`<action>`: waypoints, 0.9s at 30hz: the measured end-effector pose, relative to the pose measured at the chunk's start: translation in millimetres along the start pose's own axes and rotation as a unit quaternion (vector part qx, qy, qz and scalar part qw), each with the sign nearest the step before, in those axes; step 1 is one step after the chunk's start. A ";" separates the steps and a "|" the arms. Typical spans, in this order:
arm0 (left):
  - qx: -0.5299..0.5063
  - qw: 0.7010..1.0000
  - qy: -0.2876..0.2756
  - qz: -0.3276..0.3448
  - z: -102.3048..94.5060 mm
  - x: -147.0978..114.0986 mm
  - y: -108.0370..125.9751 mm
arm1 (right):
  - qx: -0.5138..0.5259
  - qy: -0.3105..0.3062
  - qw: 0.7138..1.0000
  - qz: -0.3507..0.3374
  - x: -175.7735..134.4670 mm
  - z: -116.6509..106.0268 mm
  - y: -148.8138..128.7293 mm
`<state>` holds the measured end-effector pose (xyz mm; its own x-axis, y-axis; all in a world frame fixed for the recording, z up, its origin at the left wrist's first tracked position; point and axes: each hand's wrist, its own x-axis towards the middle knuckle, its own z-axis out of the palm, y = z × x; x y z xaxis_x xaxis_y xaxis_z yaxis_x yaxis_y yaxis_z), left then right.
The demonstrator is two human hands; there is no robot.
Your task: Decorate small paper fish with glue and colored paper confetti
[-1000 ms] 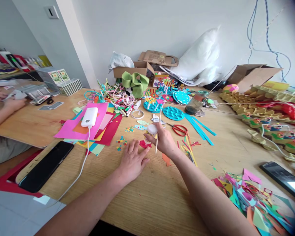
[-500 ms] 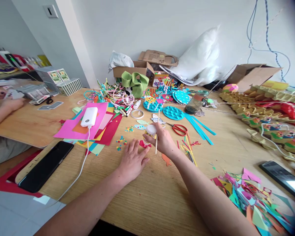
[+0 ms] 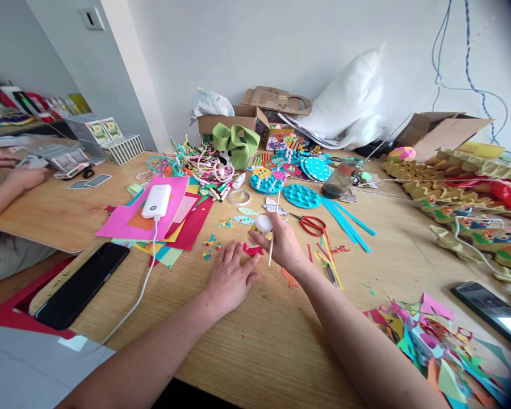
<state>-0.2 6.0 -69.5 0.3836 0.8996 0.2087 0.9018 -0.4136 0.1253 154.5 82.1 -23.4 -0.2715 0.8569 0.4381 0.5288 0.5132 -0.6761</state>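
Note:
My left hand (image 3: 232, 275) lies flat on the wooden table, fingers spread, its fingertips at the edge of a pinkish-red paper cutout (image 3: 252, 250). Just to its right, my right hand (image 3: 283, 241) is closed around a thin pale stick (image 3: 271, 250), which stands nearly upright. The same hand's thumb and fingers also reach around a small jar with a white lid (image 3: 263, 223), positioned above the cutout; whether it touches the table cannot be made out. Several paper fish, among them a blue spotted one (image 3: 243, 220) and an orange one (image 3: 288, 277), lie close by.
Red-handled scissors (image 3: 311, 225) and blue paper strips (image 3: 347, 224) are right of my hands. Coloured paper (image 3: 191, 227) and a power bank (image 3: 156, 201) sit left, with a phone (image 3: 80, 286). Paper scraps (image 3: 430, 341) are at front right. Another person's hand (image 3: 28, 176) handles cards.
The view has shifted very slightly. My hands, the stick and the jar keep almost the same places. At the left, the other person's hands have moved a little.

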 end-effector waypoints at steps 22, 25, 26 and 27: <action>0.009 1.000 0.013 0.004 1.7 0.3 0.0 | -0.030 0.021 0.998 -0.044 0.9 1.4 5.0; 0.010 1.000 0.014 0.005 1.5 -0.2 -0.5 | -0.033 0.032 0.998 -0.042 1.2 1.7 6.0; 0.009 1.000 0.014 0.005 1.3 -0.3 -0.5 | -0.037 0.033 0.998 -0.038 1.4 1.3 6.1; 0.008 1.000 0.015 0.006 1.1 -0.3 -0.5 | -0.042 0.033 0.998 -0.032 1.6 0.7 6.1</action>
<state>-0.5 6.1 -70.7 0.3878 0.8903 0.2388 0.9006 -0.4211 0.1076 156.8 86.7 -27.2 -0.2555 0.8162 0.5183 0.5779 0.5587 -0.5949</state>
